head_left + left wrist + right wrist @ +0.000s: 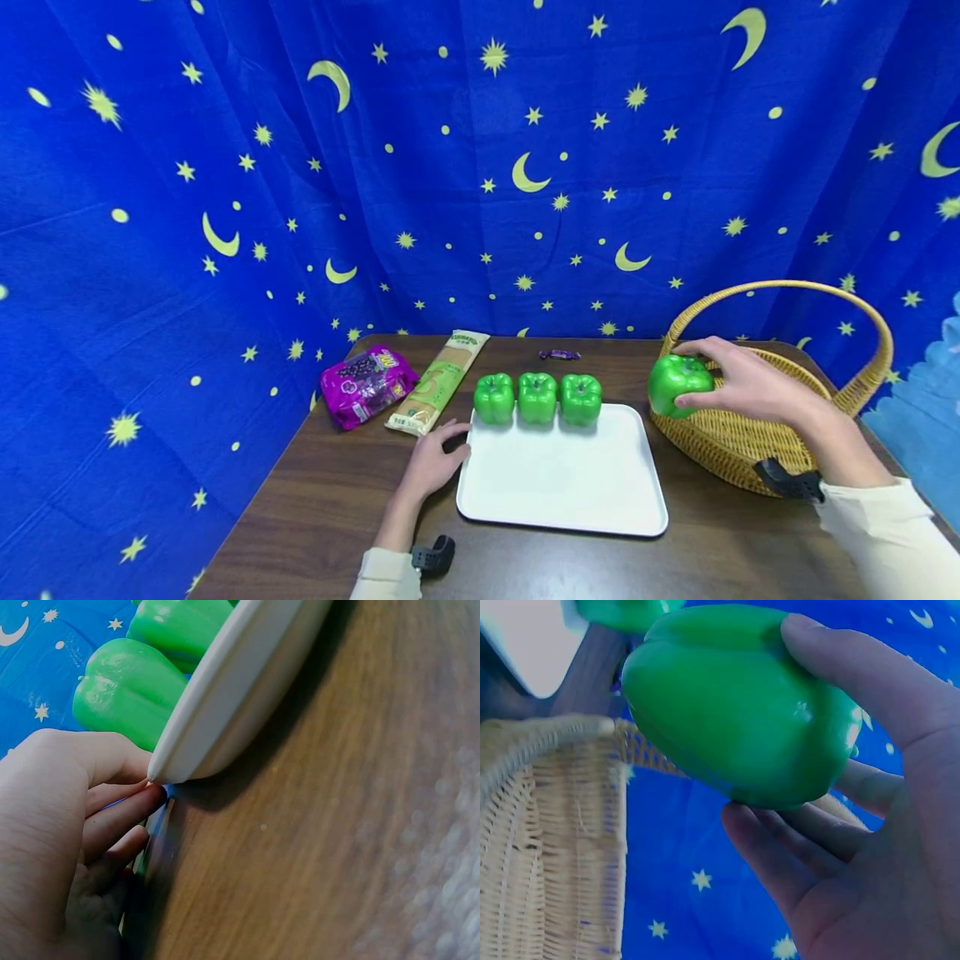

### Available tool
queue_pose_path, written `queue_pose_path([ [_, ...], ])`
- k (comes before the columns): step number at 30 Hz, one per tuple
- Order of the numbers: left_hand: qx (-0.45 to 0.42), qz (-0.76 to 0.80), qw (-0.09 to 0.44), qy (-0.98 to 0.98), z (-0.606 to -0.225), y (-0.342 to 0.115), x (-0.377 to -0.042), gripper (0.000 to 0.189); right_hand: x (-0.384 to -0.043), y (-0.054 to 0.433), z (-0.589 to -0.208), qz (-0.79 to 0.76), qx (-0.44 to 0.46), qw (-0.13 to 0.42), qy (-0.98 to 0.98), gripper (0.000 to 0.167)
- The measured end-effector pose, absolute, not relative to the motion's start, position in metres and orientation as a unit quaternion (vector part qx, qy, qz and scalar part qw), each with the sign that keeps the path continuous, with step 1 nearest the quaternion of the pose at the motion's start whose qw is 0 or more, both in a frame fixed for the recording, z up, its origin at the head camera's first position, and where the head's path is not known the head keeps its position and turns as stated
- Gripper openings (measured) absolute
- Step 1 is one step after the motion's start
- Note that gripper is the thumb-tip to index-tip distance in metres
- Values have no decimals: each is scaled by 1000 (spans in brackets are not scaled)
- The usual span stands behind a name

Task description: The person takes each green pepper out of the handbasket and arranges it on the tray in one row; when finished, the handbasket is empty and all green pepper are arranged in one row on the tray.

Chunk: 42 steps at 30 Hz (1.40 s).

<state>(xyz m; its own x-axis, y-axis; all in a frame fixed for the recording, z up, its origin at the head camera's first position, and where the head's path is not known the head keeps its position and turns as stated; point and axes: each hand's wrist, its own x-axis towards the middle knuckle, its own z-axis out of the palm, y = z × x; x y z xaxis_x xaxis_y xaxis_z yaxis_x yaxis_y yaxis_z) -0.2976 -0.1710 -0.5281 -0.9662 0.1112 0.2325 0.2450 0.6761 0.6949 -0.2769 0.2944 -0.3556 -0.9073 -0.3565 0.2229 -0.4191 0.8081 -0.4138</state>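
Note:
My right hand (738, 379) grips a green bell pepper (678, 385) above the left rim of the wicker basket (738, 446). In the right wrist view the thumb lies on one side of the held pepper (735, 712), with fingers on the other. My left hand (435, 460) is at the left edge of the white tray (558, 479); close up, its thumb and fingertips pinch the tray rim (225, 697). Three more green bell peppers (537, 397) stand in a row along the tray's far edge.
Left of the tray lie a purple snack bag (367, 387) and a long packet of noodles (438, 383). A small purple-wrapped candy (559, 355) sits behind the peppers. The basket's tall handle (780, 285) arches over it. A blue star-patterned curtain (480, 167) hangs behind the wooden table (315, 508).

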Motion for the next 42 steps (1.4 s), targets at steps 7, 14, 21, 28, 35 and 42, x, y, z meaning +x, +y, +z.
queue_pose_path([
  [7,-109,-395,95,-907,-529,-172,-297,33,-285,270,-368,209,224,55,-950,74],
  [14,-107,-393,93,-908,-528,-172,-297,33,-296,248,-385,188,235,39,-953,69],
  [21,-116,-396,100,-905,-529,-173,-298,32,-305,232,-402,139,234,51,-961,69],
  [28,-120,-402,102,-902,-529,-173,-297,32,-310,221,-410,116,231,49,-965,73],
  [35,-118,-402,98,-903,-528,-172,-296,32,-313,217,-416,107,220,57,-968,72],
  [42,-118,-400,97,-904,-527,-172,-296,32,-316,215,-421,94,219,62,-969,74],
])
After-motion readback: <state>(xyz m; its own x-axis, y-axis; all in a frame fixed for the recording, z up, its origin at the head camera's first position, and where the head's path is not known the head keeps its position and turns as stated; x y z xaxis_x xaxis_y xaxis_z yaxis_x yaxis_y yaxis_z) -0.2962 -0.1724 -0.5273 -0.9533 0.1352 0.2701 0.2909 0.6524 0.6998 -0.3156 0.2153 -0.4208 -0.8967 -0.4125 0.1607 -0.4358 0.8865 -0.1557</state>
